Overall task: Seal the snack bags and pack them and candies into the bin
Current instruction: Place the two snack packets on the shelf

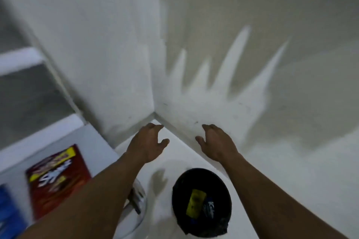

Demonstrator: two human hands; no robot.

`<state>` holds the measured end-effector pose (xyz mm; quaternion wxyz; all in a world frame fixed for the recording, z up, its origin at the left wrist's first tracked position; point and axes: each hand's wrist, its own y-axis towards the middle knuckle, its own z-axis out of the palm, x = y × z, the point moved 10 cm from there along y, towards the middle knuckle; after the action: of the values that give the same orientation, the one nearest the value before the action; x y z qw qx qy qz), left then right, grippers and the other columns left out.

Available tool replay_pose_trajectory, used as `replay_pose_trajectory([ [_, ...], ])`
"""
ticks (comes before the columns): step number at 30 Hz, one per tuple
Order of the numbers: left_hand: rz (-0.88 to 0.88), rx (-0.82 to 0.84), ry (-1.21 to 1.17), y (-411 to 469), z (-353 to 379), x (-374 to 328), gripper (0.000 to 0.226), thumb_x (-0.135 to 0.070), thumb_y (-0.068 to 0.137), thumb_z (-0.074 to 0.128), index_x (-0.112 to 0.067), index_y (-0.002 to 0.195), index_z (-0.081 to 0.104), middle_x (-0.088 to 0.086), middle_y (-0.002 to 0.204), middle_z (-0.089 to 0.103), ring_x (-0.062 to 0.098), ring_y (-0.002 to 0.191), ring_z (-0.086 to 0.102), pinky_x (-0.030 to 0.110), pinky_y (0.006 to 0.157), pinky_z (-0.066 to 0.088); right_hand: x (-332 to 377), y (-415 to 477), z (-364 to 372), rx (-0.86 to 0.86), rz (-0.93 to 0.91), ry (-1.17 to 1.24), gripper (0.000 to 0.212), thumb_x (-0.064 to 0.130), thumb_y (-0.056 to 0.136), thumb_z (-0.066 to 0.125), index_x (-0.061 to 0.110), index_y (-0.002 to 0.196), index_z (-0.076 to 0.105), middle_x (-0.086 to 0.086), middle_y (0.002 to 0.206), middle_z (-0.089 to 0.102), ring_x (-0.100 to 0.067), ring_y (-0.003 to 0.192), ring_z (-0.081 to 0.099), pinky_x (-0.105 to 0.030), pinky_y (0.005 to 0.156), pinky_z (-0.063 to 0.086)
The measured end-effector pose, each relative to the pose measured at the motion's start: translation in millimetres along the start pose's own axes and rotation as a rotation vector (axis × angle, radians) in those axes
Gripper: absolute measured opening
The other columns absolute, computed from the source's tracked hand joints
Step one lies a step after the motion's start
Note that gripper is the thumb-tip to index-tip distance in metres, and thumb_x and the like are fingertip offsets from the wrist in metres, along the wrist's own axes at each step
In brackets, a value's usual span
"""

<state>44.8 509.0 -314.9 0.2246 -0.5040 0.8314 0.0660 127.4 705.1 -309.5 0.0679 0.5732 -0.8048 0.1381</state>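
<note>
A round black bin (pixel 202 203) stands on the white floor near the room's corner, with a yellow packet (pixel 195 203) and a dark wrapper (pixel 209 209) inside. My left hand (pixel 148 142) and my right hand (pixel 216 142) reach forward above and beyond the bin, both empty with fingers curled apart. A red snack bag (pixel 58 180) lies flat on a white surface at the lower left. Beside it, a blue bag (pixel 8 215) shows partly at the frame's left edge. The picture is blurred by motion.
Two white walls meet in a corner (pixel 154 114) just past my hands. A pale rounded object (pixel 138 207), partly hidden under my left forearm, sits left of the bin. A window frame (pixel 23 58) runs along the left.
</note>
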Motion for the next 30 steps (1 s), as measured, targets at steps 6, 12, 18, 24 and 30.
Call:
replay_pose_trajectory([
  [6, -0.086, -0.143, 0.009, -102, -141, 51, 0.064, -0.052, 0.088, 0.059, -0.02, 0.143, 0.048, 0.004, 0.144, 0.047, 0.022, 0.133, 0.044, 0.031, 0.107, 0.039, 124, -49, -86, -0.07, -0.134, -0.019, 0.063, 0.046, 0.099, 0.048, 0.012, 0.149, 0.034, -0.013, 0.144, 0.048, -0.031, 0.132, 0.046, -0.041, 0.104, 0.044],
  [12, -0.243, -0.238, 0.056, -212, -240, 130, 0.063, -0.052, 0.086, 0.059, -0.021, 0.141, 0.049, 0.007, 0.143, 0.049, 0.025, 0.133, 0.045, 0.036, 0.107, 0.04, 257, -91, -112, -0.054, -0.292, -0.002, 0.069, 0.051, 0.096, 0.05, 0.014, 0.151, 0.03, -0.013, 0.147, 0.044, -0.031, 0.133, 0.045, -0.041, 0.104, 0.044],
  [18, -0.375, -0.352, 0.038, -296, -307, 192, 0.062, -0.052, 0.087, 0.06, -0.02, 0.14, 0.05, 0.008, 0.142, 0.05, 0.027, 0.128, 0.049, 0.038, 0.105, 0.042, 380, -114, -116, -0.013, -0.447, 0.02, 0.069, 0.05, 0.097, 0.051, 0.013, 0.152, 0.03, -0.014, 0.15, 0.04, -0.032, 0.135, 0.042, -0.043, 0.106, 0.042],
  [24, -0.513, -0.384, -0.004, -336, -314, 255, 0.063, -0.05, 0.088, 0.061, -0.018, 0.141, 0.049, 0.007, 0.145, 0.049, 0.025, 0.13, 0.049, 0.037, 0.106, 0.042, 469, -115, -76, 0.081, -0.567, 0.017, 0.069, 0.048, 0.096, 0.053, 0.012, 0.15, 0.032, -0.016, 0.148, 0.042, -0.033, 0.134, 0.044, -0.044, 0.105, 0.044],
  [30, -0.683, -0.304, -0.055, -338, -269, 328, 0.064, -0.051, 0.088, 0.061, -0.021, 0.143, 0.047, 0.012, 0.14, 0.051, 0.029, 0.128, 0.049, 0.037, 0.106, 0.04, 508, -81, 3, 0.226, -0.623, -0.028, 0.067, 0.044, 0.096, 0.055, 0.012, 0.151, 0.032, -0.015, 0.149, 0.041, -0.031, 0.135, 0.043, -0.041, 0.106, 0.043],
])
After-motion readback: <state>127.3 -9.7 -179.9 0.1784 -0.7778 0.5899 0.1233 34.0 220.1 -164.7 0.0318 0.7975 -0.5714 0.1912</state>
